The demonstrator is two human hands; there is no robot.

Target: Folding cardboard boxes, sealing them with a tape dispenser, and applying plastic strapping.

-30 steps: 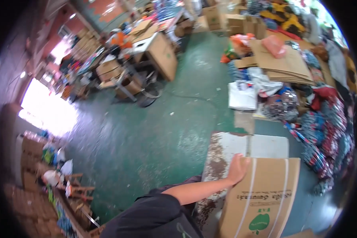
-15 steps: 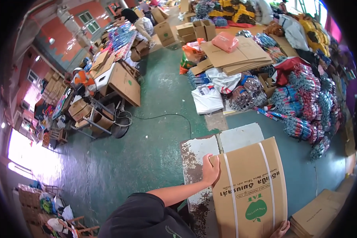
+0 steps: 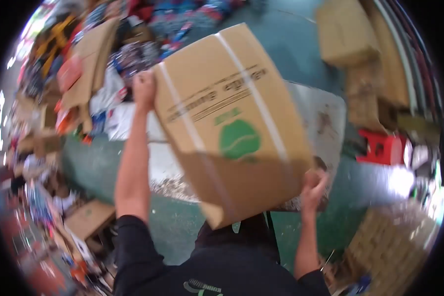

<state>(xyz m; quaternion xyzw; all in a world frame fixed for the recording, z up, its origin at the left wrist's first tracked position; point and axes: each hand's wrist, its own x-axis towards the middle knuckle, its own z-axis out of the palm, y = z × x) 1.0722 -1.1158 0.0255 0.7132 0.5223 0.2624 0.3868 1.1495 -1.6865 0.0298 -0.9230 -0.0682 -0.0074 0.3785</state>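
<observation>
A flat brown cardboard carton (image 3: 241, 170) with two white straps, dark print and a green fruit mark fills the middle of the view. It sits tilted in front of me. My left hand (image 3: 144, 90) grips its far left edge, fingers curled round the corner. At the near right corner my right hand (image 3: 314, 188) clasps the edge. Motion blurs both hands a little. Below the carton lies a worn white tabletop (image 3: 325, 106) with peeling paint, partly hidden by it.
More brown cartons (image 3: 348, 32) are stacked at the far right. A red plastic stool (image 3: 380, 148) stands near them. Bundled goods and a slanting cardboard stack (image 3: 91, 64) occupy the far left. A large pale brown stack (image 3: 392, 241) is at the near right.
My view has swung right. The strapped carton has come off the tabletop and turned, still between both hands. My right hand and forearm now show more fully.
</observation>
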